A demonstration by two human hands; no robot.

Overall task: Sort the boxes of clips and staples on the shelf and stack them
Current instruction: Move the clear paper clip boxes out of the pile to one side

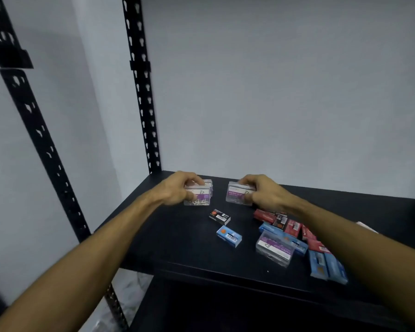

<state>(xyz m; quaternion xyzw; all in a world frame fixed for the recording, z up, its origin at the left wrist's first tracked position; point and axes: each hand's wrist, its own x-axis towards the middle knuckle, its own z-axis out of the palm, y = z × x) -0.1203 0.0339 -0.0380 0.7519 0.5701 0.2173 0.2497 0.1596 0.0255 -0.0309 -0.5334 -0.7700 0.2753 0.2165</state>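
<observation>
Your left hand (177, 188) has its fingers curled over a clear plastic paper-clip box with a purple label (198, 196), which sits at the front of a small group of the same clear boxes (209, 185) at the back left of the black shelf board (177, 240); how many are in that group you cannot tell, the hand covers most of it. Your right hand (261, 191) grips a second clear plastic paper-clip box with a purple "PAPER CLIP" label (237, 194), just right of the group and apart from it, thumb at the front, fingers over the top. Nearer you, between the hands, a small black staple box (219, 216) lies alone, and just in front of it a small blue staple box (229, 236), the two close but not touching. To the right, under your right forearm, a mixed unsorted heap: red staple boxes (292, 227), blue staple boxes (326, 265), one more black one, and a third clear paper-clip box (274, 250) lying on top of the heap's front. Black perforated steel uprights (141, 92) rise at the left against a pale grey wall (285, 92).
</observation>
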